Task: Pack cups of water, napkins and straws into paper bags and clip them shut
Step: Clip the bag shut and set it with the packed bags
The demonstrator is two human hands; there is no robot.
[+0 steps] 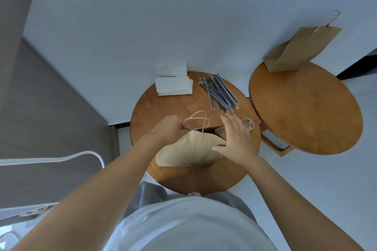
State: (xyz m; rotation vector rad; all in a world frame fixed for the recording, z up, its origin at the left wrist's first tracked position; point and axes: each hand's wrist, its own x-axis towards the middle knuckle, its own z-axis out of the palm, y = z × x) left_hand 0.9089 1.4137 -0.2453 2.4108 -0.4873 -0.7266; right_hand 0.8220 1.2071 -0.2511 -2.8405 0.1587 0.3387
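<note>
A brown paper bag (189, 152) stands on the near round wooden table (163, 106), its mouth partly open. My left hand (169, 128) grips the bag's top edge at the base of its twine handles (196, 119). My right hand (237, 138) is flat with straight fingers, pressing against the bag's right side by the opening. White napkins (173, 85) are stacked at the table's far left. Wrapped dark straws (219, 92) lie in a pile at the far right. A small cup of coloured clips (247, 123) sits just beyond my right fingers. What is inside the bag is hidden.
A second round wooden table (306, 112) stands to the right, with another paper bag (299, 51) leaning against the white wall at its far edge. A grey chair back with a white rim (61, 158) is at my left.
</note>
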